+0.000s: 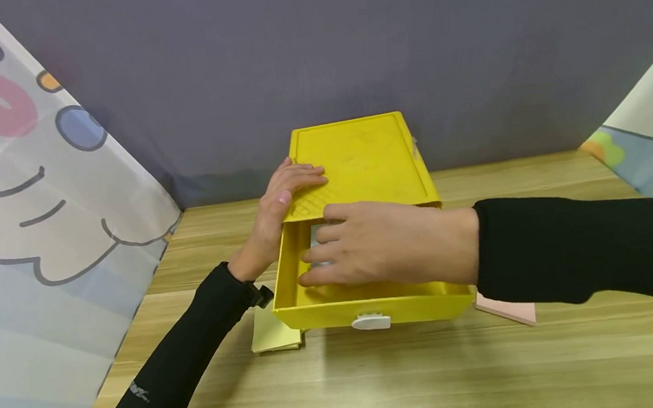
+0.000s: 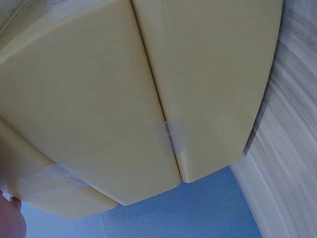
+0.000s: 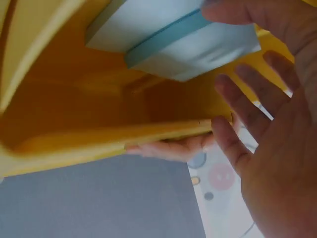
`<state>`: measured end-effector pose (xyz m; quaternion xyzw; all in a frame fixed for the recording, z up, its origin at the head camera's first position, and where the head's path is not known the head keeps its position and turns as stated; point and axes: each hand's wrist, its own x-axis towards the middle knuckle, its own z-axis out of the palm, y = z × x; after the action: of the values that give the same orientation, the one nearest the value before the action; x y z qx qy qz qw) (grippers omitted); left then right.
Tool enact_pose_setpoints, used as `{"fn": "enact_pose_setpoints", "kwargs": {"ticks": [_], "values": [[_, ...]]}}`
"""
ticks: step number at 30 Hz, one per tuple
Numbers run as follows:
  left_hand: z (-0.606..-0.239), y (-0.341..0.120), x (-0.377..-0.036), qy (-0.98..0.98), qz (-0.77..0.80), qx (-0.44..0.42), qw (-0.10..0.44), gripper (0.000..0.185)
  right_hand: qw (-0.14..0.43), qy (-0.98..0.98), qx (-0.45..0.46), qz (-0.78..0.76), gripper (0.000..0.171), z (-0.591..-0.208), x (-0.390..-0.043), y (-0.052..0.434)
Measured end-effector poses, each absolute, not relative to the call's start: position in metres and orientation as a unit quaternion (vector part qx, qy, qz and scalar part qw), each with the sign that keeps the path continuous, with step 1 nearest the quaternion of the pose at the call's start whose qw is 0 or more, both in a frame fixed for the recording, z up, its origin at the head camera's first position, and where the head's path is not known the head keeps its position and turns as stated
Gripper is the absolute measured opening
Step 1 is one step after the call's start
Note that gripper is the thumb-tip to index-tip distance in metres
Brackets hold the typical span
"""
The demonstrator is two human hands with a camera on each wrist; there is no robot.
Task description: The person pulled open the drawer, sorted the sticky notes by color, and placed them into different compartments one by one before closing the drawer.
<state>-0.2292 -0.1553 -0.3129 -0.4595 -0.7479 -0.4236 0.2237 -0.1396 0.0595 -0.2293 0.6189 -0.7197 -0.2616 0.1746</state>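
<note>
yellow drawer box point(image 1: 357, 157), the landmark for everything here, sits on the tabletop point(image 1: 486, 376) with its drawer point(image 1: 323, 316) pulled out toward me. inside the drawer, toward the box's body, lie paper blocks point(image 3: 188, 59), whitish with a teal band between them; from above my fingers cover most of them. my right hand point(image 1: 386, 241) reaches over the drawer from the box's right, palm down, fingers spread and loose, gripping nothing; my thumb is right by the blocks, though i can't tell if it touches them. my left hand point(image 1: 277, 204) rests on the box's left edge, fingers laid out straight across its top, not clenched. a white handle point(image 1: 372, 321) is on the drawer's front, and clear tape point(image 2: 173, 134) crosses the seams on the box's side. a yellow note pad point(image 1: 273, 331) lies at the box's left near corner, partly hidden by the drawer, and a pink note pad point(image 1: 507, 309) lies to the box's right, partly under my black right sleeve point(image 1: 563, 247). behind the box stands a grey panel point(image 1: 293, 54); well to its left hangs a cartoon-printed cloth point(image 1: 79, 246).
</note>
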Motion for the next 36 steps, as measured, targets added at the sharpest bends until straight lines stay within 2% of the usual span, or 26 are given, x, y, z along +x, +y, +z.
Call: {"fn": "enact_pose_setpoints", "kwargs": {"ticks": [5, 6, 8, 11, 13, 15, 18, 36], "values": [[-0.315, -0.156, -0.229, -0.747, -0.425, -0.458, 0.225, 0.071, 0.216, -0.759, 0.572, -0.222, 0.053, -0.219, -0.142, 0.075], [-0.316, -0.156, -0.229, -0.747, -0.427, -0.458, 0.224, 0.071, 0.223, -0.773, 0.559, -0.201, 0.059, -0.226, -0.15, 0.082], [-0.316, -0.156, -0.229, -0.747, -0.429, -0.457, 0.221, 0.073, 0.25, -0.787, 0.546, -0.14, 0.076, -0.271, -0.193, 0.102], [-0.316, -0.155, -0.228, -0.748, -0.43, -0.457, 0.217, 0.077, 0.261, -0.812, 0.517, -0.07, 0.097, -0.281, -0.193, 0.122], [-0.315, -0.154, -0.228, -0.748, -0.429, -0.459, 0.216, 0.079, 0.267, -0.824, 0.498, -0.044, 0.103, -0.273, -0.176, 0.129], [-0.313, -0.154, -0.229, -0.747, -0.428, -0.46, 0.216, 0.08, 0.245, -0.845, 0.472, -0.049, 0.098, -0.231, -0.124, 0.125], [-0.313, -0.155, -0.23, -0.748, -0.427, -0.459, 0.218, 0.081, 0.226, -0.857, 0.46, -0.054, 0.101, -0.227, -0.106, 0.125], [-0.316, -0.161, -0.225, -0.739, -0.448, -0.452, 0.22, 0.081, 0.228, -0.874, 0.425, -0.058, 0.103, -0.238, -0.099, 0.119]]}}
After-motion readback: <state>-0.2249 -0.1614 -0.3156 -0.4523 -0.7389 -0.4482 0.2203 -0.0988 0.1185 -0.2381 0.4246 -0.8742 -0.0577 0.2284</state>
